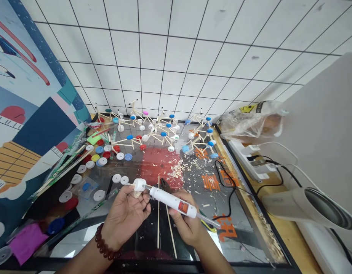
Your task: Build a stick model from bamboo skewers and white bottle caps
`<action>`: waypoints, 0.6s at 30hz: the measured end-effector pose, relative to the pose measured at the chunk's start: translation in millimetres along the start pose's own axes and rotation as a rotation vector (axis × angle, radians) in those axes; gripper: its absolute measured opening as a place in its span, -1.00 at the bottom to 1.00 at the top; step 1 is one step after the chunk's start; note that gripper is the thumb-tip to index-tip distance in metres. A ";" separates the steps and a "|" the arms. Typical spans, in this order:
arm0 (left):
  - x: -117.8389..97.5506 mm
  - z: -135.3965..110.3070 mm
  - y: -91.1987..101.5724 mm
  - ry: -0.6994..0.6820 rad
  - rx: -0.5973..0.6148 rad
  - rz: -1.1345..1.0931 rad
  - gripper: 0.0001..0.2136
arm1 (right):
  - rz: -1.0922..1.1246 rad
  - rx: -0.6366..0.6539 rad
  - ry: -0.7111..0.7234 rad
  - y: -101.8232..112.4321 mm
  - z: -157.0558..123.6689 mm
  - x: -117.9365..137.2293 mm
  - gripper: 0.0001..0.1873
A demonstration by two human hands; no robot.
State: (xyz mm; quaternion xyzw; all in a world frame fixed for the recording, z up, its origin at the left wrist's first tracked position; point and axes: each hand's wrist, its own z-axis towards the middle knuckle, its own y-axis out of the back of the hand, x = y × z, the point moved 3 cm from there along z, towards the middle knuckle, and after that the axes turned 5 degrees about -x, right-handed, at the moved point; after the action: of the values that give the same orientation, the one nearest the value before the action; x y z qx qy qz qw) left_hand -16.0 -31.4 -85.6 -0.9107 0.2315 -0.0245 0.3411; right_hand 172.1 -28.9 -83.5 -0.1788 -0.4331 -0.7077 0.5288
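Note:
My left hand (pixel 125 216), with a bead bracelet at the wrist, pinches a white bottle cap (pixel 139 185) on a thin wooden stick. My right hand (pixel 185 220) grips a white glue gun (pixel 173 202) with a red label. Its nozzle tip touches the side of the cap. Both hands hover over a glass-topped work surface (pixel 236 228). Two loose wooden sticks (pixel 159 213) lie under the hands.
Several stick-and-cap models (pixel 161 131) stand at the back by the tiled wall. Loose coloured caps (pixel 98 156) lie at the left, wood shavings (pixel 184 167) in the middle. A black cord (pixel 229 190), a power strip (pixel 247 158), a plastic bag (pixel 250 121) and a white appliance (pixel 307 205) sit at the right.

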 end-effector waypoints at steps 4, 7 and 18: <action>2.9 -0.9 1.8 0.005 0.040 0.032 -0.92 | -0.005 -0.019 -0.010 0.7 1.0 -0.3 -0.80; 6.4 -4.0 -0.4 0.004 0.037 0.046 -0.88 | 0.000 -0.019 -0.031 1.9 1.2 -1.4 -0.80; 5.8 -4.7 -3.4 -0.057 0.046 0.034 -0.93 | 0.032 -0.004 0.004 8.0 -0.8 1.7 -0.79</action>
State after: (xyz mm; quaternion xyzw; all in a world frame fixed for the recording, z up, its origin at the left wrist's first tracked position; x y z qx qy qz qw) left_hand -10.4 -34.5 -80.5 -0.8989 0.2367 0.0017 0.3688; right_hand 178.9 -31.1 -79.3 -0.1851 -0.4277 -0.7004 0.5406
